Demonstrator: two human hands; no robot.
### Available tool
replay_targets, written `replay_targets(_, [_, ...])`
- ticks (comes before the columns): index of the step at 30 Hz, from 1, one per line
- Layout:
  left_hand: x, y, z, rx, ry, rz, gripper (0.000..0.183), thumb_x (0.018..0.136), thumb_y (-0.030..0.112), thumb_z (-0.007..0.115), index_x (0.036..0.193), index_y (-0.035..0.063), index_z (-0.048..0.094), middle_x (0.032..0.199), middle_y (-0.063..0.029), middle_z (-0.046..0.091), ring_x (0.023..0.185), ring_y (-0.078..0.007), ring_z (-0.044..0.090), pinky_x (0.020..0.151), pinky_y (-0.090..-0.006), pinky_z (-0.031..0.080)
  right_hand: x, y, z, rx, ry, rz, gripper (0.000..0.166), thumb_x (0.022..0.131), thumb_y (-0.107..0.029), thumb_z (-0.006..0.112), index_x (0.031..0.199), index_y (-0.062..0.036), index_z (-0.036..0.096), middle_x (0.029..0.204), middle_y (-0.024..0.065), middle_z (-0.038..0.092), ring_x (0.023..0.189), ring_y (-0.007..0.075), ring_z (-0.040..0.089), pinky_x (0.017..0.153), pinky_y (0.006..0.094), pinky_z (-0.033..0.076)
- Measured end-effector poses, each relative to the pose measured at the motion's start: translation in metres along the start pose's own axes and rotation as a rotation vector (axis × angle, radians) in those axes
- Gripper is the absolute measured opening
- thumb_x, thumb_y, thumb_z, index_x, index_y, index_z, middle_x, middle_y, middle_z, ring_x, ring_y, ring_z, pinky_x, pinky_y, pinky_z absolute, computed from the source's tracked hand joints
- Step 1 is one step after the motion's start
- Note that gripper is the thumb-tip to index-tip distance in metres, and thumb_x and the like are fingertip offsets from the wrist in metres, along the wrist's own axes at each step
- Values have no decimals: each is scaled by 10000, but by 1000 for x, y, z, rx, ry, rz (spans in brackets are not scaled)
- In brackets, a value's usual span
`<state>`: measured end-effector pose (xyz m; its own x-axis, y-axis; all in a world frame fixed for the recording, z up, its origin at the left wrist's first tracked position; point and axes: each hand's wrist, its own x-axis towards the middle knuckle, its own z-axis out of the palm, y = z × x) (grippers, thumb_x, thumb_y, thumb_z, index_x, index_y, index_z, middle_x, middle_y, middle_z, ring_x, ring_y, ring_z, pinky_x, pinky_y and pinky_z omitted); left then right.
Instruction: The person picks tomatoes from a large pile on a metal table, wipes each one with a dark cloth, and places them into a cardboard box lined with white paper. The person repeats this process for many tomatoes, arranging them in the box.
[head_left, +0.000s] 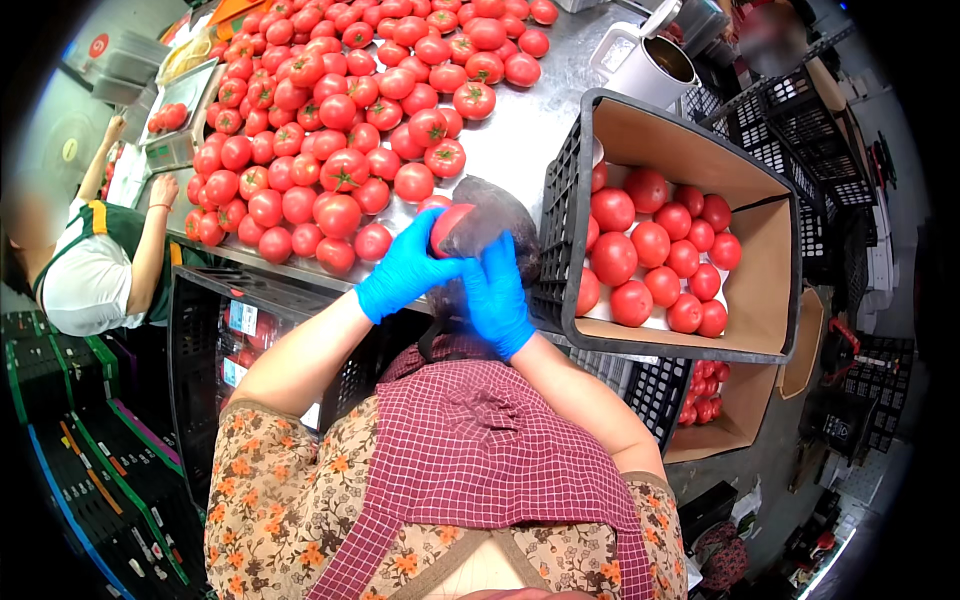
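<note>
My left hand (409, 270), in a blue glove, is closed around a red tomato (452, 227) over the front edge of the steel table. A dark grey translucent piece, perhaps film or a bag (499, 217), partly covers the tomato. Against its near side lies my right hand (495, 292), also gloved in blue; what its fingers grip is not clear. Many loose tomatoes (346, 169) spread over the table beyond and left of my hands. To the right, a black plastic crate (555, 217) lined with brown cardboard holds several tomatoes (651, 244).
A white jug (637, 64) stands behind the crate. Below the crate is another cardboard-lined crate of tomatoes (701, 390). A black crate (187, 360) with labelled packs sits at the table's near left. At far left, a person (101, 277) works beside a scale (169, 154).
</note>
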<state>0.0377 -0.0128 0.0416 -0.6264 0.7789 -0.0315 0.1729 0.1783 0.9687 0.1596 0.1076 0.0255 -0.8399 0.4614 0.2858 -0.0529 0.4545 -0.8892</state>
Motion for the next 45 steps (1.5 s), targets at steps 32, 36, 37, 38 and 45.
replay_targets(32, [75, -89, -218, -139, 778, -457, 492, 757, 482, 798, 965, 73, 620, 725, -34, 552, 539, -127, 494, 422, -258, 398, 1, 2, -6, -312, -133, 129, 813, 863, -319, 696, 1411, 121, 288, 1438, 337, 323, 1330, 472, 333, 1122, 481, 277])
replay_targets(36, [78, -163, -270, -220, 933, -614, 609, 732, 509, 802, 1049, 21, 621, 814, -90, 595, 641, -186, 563, 517, -319, 502, 6, 12, -3, -95, -87, 151, 757, 888, -222, 679, 1455, 61, 265, 1459, 235, 333, 1353, 345, 344, 1127, 401, 295])
replay_targets(37, [77, -163, -271, -301, 946, -592, 672, 710, 516, 811, 1072, -26, 645, 870, -138, 636, 736, -229, 623, 567, -363, 551, 4, 16, 0, -53, -39, 137, 708, 884, -176, 684, 1447, 32, 308, 1433, 192, 383, 1322, 296, 404, 1098, 375, 354])
replay_targets(38, [81, -164, -268, -171, 1004, -544, 636, 747, 449, 798, 1138, -17, 614, 948, -153, 648, 814, -254, 629, 659, -372, 569, 3, 20, 3, -26, -39, 160, 708, 885, -175, 682, 1448, 33, 305, 1436, 190, 377, 1317, 290, 406, 1093, 373, 360])
replay_targets(45, [62, 113, -107, 147, 79, -20, 519, 879, 99, 634, 1379, 91, 492, 1318, -104, 543, 1143, -207, 563, 957, -339, 488, 2, 21, -6, -446, -146, 118, 726, 885, -240, 671, 1427, 67, 298, 1432, 259, 348, 1306, 379, 392, 1102, 437, 327])
